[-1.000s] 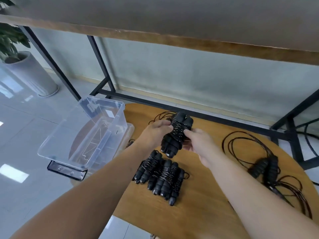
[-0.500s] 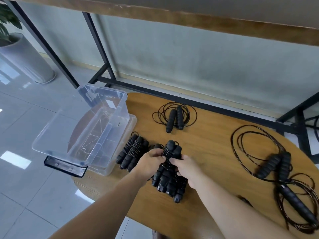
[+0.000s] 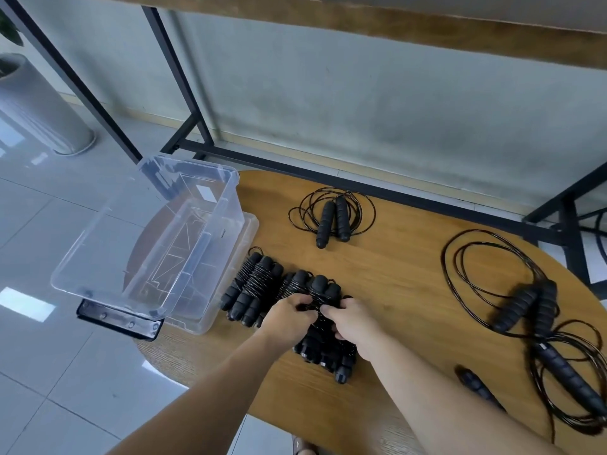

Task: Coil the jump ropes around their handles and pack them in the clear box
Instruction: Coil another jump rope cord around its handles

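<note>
Nearest: a loose rope handle (image 3: 478, 387) lies by the right forearm at the table (image 3: 410, 290) edge. Both hands sit close together on the newest wound rope bundle (image 3: 323, 290): left hand (image 3: 287, 315) and right hand (image 3: 349, 318) w/ fingers curled onto it, pinching the wraps, at the right end of a row of wound bundles (image 3: 254, 290). Bundle touches its neighbours & lies on the wood.

Right side: tangle of unwound ropes (image 3: 525, 303), at least 2, cord sprawled in loops. Farther back: one more loose rope (image 3: 331, 215), handles together, cord in a rough ring.

Left: clear box (image 3: 184, 244), tilted on its lid at the table edge, nothing in it yet.

Progress, my read: approx. half coiled, several ropes left to wind, packing not started.
</note>
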A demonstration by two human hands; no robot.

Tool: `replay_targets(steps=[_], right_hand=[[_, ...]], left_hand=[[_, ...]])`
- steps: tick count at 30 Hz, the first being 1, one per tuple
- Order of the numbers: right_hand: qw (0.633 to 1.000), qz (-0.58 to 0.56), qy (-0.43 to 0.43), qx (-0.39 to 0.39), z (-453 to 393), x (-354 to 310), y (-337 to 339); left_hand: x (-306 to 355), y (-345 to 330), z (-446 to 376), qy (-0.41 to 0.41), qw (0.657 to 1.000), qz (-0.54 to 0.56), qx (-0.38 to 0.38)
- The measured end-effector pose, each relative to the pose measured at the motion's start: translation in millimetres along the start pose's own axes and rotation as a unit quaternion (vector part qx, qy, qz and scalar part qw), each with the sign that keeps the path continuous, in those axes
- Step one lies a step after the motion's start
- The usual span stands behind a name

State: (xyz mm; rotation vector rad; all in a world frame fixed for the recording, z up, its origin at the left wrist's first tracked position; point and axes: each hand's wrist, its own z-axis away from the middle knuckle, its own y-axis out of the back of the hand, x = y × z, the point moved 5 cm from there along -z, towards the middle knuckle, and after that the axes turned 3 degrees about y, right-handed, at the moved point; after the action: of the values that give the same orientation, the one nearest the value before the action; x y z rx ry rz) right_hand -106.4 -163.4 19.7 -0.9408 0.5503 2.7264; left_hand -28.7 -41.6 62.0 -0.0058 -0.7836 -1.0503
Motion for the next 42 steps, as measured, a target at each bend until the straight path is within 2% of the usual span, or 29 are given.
replay_targets(steps=[7, 10, 13, 16, 22, 25, 28, 31, 35, 38, 42], right_hand=[[1.000, 0.013, 0.007, 0.013, 0.7, -2.9, 5.5], [0.996, 0.035, 0.027, 0.083, 5.2, -14.4, 24.3], [0.987, -0.020, 0.061, 0.147, 5.6, -37.5, 48.5], [0.982, -0.081, 0.086, 0.149, 3.7, -67.8, 66.0], [0.975, -0.084, 0.124, 0.162, -31.2, -118.0, 99.8], [0.978, -0.051, 0.129, 0.159, -60.4, -129.9, 106.2], [0.975, 0.050, 0.150, 0.154, -99.0, -137.3, 103.9], [0.965, 0.151, 0.161, 0.145, -134.7, -143.3, 96.5], [0.942, 0.250, 0.159, 0.157, -180.7, -148.6, 92.6], [0.936, 0.286, 0.135, 0.158, -204.0, -146.3, 91.1], [0.945, 0.283, 0.083, 0.139, -216.9, -132.6, 87.2]], left_hand=[[9.1, 3.5, 1.9, -0.006, 1.000, -0.025, 0.012], [19.0, 14.5, 0.5, -0.032, 0.995, -0.038, 0.082], [43.8, 28.8, -7.4, -0.064, 0.990, -0.045, 0.116], [74.9, 39.7, -17.6, -0.080, 0.990, -0.040, 0.112], [128.8, 48.3, -73.3, -0.083, 0.989, -0.025, 0.120], [135.1, 44.0, -107.2, -0.065, 0.990, -0.045, 0.120], [131.4, 34.2, -140.4, -0.042, 0.989, -0.083, 0.119], [128.9, 27.6, -170.8, -0.023, 0.980, -0.145, 0.134], [132.0, 21.1, -212.1, -0.009, 0.973, -0.169, 0.160], [132.8, 15.7, -230.9, -0.008, 0.967, -0.200, 0.159], [124.6, 14.3, -241.5, 0.004, 0.968, -0.203, 0.148]])
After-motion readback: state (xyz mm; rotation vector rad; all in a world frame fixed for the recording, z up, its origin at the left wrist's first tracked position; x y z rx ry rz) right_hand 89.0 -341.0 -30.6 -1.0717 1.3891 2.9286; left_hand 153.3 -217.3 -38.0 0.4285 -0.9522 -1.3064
